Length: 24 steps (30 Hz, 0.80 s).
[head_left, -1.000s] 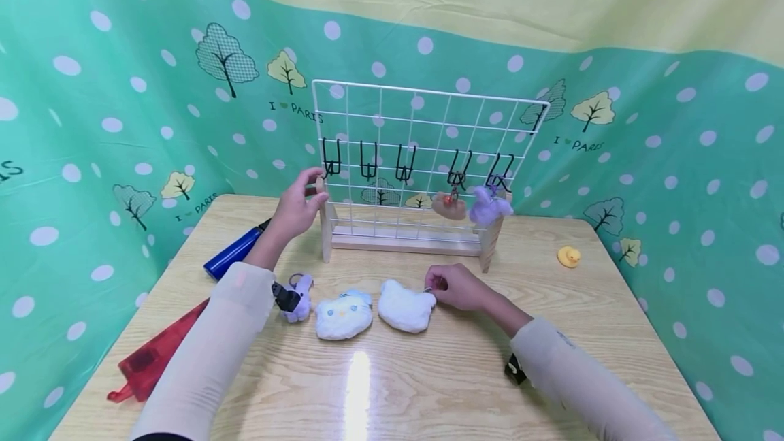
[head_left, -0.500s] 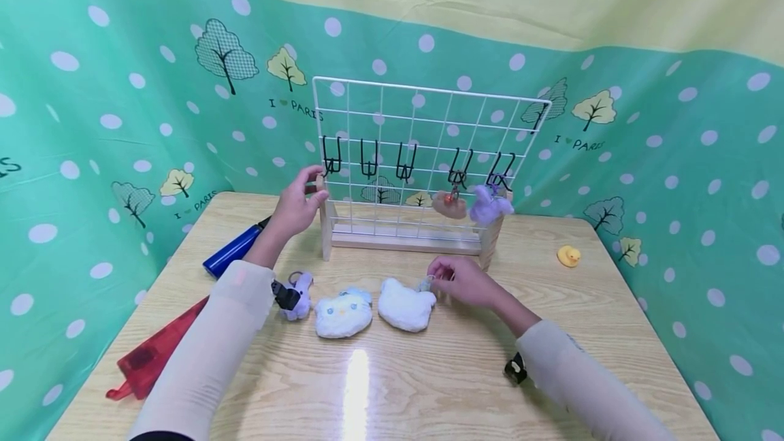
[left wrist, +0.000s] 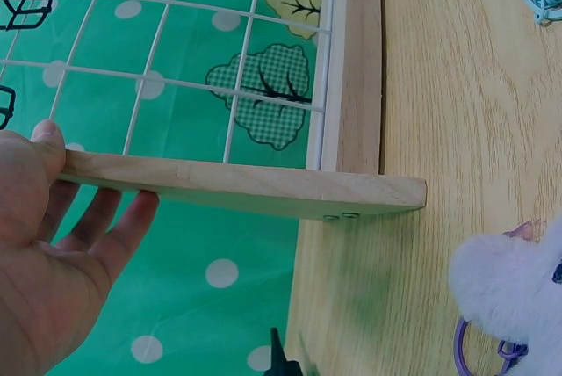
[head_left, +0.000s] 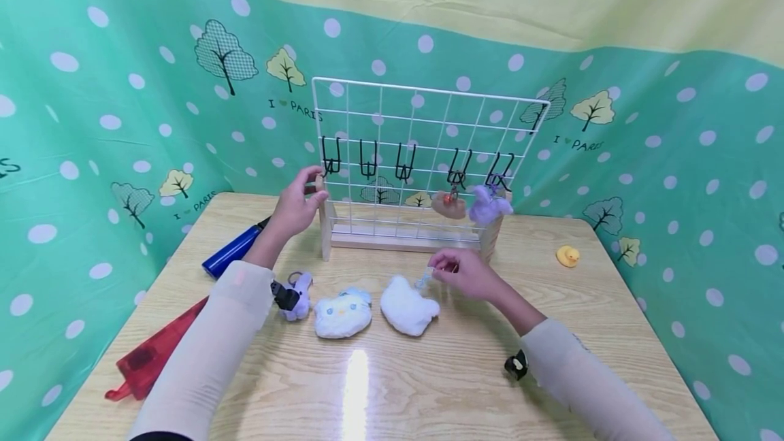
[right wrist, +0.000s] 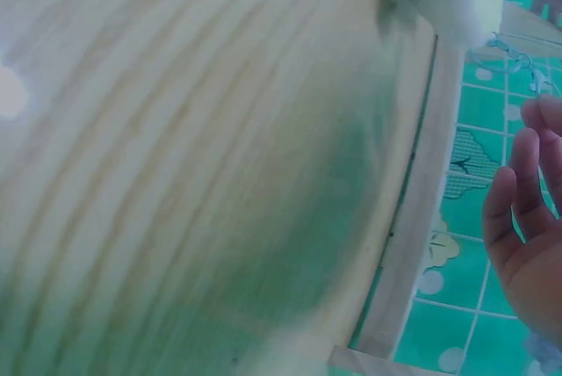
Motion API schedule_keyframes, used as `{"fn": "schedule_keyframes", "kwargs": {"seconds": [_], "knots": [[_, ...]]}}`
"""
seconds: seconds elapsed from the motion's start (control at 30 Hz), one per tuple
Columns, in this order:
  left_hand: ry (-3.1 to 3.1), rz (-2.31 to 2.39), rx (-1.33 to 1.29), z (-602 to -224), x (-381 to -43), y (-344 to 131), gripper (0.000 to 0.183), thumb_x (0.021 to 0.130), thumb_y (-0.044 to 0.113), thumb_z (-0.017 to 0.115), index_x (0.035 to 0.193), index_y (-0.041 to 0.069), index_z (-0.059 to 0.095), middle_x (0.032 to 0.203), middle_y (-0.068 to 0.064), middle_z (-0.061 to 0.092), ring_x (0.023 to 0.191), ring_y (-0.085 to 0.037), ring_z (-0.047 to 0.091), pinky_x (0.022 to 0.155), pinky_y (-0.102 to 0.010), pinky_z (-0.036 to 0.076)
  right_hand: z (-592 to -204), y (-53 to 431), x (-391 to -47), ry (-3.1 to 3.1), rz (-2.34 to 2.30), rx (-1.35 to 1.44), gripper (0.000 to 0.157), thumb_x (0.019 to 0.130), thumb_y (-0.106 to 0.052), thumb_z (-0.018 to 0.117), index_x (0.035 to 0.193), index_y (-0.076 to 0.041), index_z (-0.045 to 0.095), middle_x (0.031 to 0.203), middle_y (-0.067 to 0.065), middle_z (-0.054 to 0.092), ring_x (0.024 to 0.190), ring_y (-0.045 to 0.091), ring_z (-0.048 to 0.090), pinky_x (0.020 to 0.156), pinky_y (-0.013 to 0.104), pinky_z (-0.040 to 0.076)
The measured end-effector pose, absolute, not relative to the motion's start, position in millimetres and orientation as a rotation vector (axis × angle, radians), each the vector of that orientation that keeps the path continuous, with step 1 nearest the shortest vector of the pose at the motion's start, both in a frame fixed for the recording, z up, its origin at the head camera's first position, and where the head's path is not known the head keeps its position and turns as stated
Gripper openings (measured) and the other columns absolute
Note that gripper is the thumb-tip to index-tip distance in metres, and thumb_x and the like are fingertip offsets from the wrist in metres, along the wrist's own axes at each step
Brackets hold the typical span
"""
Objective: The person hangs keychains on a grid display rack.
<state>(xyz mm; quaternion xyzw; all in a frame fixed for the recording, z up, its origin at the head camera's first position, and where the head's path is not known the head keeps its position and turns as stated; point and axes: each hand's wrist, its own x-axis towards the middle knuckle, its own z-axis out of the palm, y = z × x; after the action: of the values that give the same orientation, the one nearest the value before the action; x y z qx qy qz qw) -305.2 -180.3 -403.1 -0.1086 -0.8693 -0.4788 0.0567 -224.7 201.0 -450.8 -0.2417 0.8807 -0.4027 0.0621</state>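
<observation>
Left of centre, left hand [head_left: 298, 204] holds wooden upright [left wrist: 246, 184], thumb opposing fingers; right of centre, right hand [head_left: 467, 273] pinches pale-blue clasp [head_left: 422, 280].

A fluffy white plush [head_left: 407, 307] lies on the table [head_left: 465, 380], plain side up and turned at an angle, its pale blue chain [head_left: 422, 281] raised and pinched at the end; behind it stands an upright rack [head_left: 404, 242] of white wire and pale wood with black hooks [head_left: 404, 171]
</observation>
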Motion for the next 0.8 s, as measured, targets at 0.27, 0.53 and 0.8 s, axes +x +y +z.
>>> {"fn": "schedule_keyframes", "kwargs": {"seconds": [0.27, 0.53, 0.8], "knots": [[-2.628, -1.456, -0.338, -403.5, -305.8, -180.7, 0.052, 0.106, 0.023, 0.055, 0.154, 0.021, 0.036, 0.155, -0.016, 0.043, 0.139, -0.039, 0.049, 0.108, -0.055, 0.052, -432.0, 199.2, -221.6, 2.703, -1.295, -0.731, 0.011, 0.093, -0.007, 0.071, 0.104, -0.008, 0.074, 0.087, 0.004, 0.072, 0.074, 0.011, 0.061, 0.065, 0.021, 0.053], [-2.623, -1.459, -0.346, -403.4, -305.6, -181.1, 0.052, 0.106, 0.023, 0.055, 0.154, 0.021, 0.036, 0.156, -0.016, 0.043, 0.140, -0.039, 0.049, 0.108, -0.055, 0.051, -419.3, 197.8, -223.9, 2.735, -1.337, -0.734, 0.013, 0.092, -0.006, 0.072, 0.104, -0.011, 0.075, 0.088, 0.003, 0.072, 0.074, 0.013, 0.062, 0.063, 0.021, 0.053], [-2.621, -1.464, -0.349, -405.0, -305.8, -181.1, 0.052, 0.106, 0.021, 0.055, 0.154, 0.021, 0.036, 0.156, -0.017, 0.042, 0.139, -0.039, 0.049, 0.107, -0.055, 0.053, -409.5, 194.1, -225.7, 2.777, -1.345, -0.757, 0.012, 0.092, -0.007, 0.072, 0.104, -0.010, 0.074, 0.089, 0.004, 0.073, 0.073, 0.014, 0.062, 0.063, 0.022, 0.054]]}}
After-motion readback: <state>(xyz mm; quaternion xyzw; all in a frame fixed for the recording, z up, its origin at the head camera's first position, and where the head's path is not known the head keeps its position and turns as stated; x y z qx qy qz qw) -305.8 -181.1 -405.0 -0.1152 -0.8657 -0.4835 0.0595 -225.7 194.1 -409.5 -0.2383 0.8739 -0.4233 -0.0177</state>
